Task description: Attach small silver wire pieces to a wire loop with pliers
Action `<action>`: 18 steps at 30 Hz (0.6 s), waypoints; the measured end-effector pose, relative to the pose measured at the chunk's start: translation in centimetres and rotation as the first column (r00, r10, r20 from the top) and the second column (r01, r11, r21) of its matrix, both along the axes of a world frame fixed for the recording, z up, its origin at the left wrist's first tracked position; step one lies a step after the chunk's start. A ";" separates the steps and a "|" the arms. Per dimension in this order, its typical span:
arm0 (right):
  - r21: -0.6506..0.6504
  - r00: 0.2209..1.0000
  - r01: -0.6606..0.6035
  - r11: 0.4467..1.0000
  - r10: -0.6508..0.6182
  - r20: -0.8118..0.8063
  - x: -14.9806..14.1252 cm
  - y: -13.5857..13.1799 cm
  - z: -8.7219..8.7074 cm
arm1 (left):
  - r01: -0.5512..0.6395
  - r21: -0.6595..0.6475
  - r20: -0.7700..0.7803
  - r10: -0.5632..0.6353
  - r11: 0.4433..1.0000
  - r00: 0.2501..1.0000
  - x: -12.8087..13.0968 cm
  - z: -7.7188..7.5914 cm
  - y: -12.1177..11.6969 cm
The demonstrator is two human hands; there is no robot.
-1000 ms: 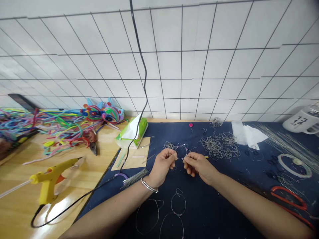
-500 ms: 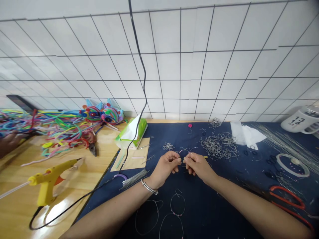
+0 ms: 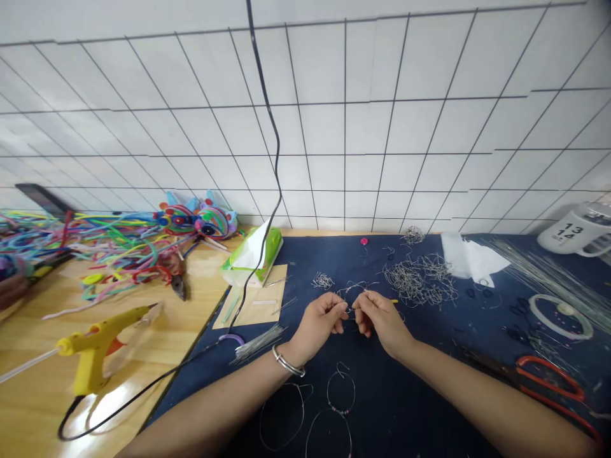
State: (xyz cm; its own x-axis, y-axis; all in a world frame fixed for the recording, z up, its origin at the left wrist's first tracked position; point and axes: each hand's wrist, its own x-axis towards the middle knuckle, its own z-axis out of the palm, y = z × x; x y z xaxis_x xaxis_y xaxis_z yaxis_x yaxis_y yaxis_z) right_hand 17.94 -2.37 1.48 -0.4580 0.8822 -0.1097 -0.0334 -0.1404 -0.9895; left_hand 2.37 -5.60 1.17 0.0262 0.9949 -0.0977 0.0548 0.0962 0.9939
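My left hand (image 3: 325,316) is closed in a pinch, with a silver bangle around its wrist. Close beside it, my right hand (image 3: 375,318) pinches too, and a thin wire (image 3: 350,310) spans the small gap between the fingertips. Just beyond the fingers lies a wire loop with small pink beads (image 3: 351,288), partly hidden by the hands. A yellow stick shows past my right knuckles. Nearer to me on the dark blue cloth (image 3: 382,401) lie several wire rings, among them a beaded ring (image 3: 340,391).
Tangled wire pieces (image 3: 420,280) lie beyond my right hand; orange-handled scissors (image 3: 548,381) and a white mug (image 3: 575,230) are further right. A tissue pack (image 3: 255,254) stands left, its side crossed by a black cable. A yellow glue gun (image 3: 98,343) and another person's hand (image 3: 13,289) are far left.
My right fingertips have drawn slightly away from the left, and the gap between them shows a little more. At the far left, the other person's hand has shifted downward, with something colourful near it.
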 end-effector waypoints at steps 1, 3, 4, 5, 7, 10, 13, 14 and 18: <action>-0.007 1.000 0.012 1.000 -0.013 -0.014 -0.1 -0.1 -0.1 | 0.002 -0.005 0.018 -0.002 1.000 1.000 0.1 -0.1 -0.1; -0.018 0.999 0.034 0.999 -0.034 -0.032 -0.2 -0.2 -0.2 | -0.003 -0.015 0.051 0.004 1.000 0.999 0.4 -0.3 -0.2; -0.021 0.999 0.040 0.999 -0.040 -0.036 -0.3 -0.2 -0.2 | -0.009 -0.020 0.066 0.010 1.000 0.998 0.5 -0.4 -0.3; -0.023 0.998 0.043 0.999 -0.044 -0.037 -0.3 -0.2 -0.3 | -0.014 -0.023 0.079 0.016 1.000 0.997 0.7 -0.4 -0.4; -0.027 0.998 0.047 0.999 -0.047 -0.034 -0.4 -0.2 -0.3 | -0.014 -0.031 0.107 0.018 0.999 0.994 0.8 -0.4 -0.5; -0.032 0.999 0.037 0.999 -0.038 -0.021 -0.3 -0.2 -0.2 | 0.003 -0.047 0.130 0.003 0.999 0.992 0.8 -0.1 -0.5; -0.024 1.000 0.023 0.999 -0.023 0.002 -0.2 -0.2 0.0 | 0.021 -0.039 0.115 -0.016 0.999 0.993 0.5 0.2 -0.4; -0.019 1.000 0.022 1.000 -0.022 0.011 -0.1 -0.1 0.1 | 0.026 -0.031 0.105 -0.022 0.999 0.994 0.5 0.3 -0.3; -0.005 0.999 0.033 0.999 -0.033 0.028 -0.1 -0.1 0.3 | 0.049 -0.033 0.065 -0.047 0.998 0.997 0.3 0.5 -0.3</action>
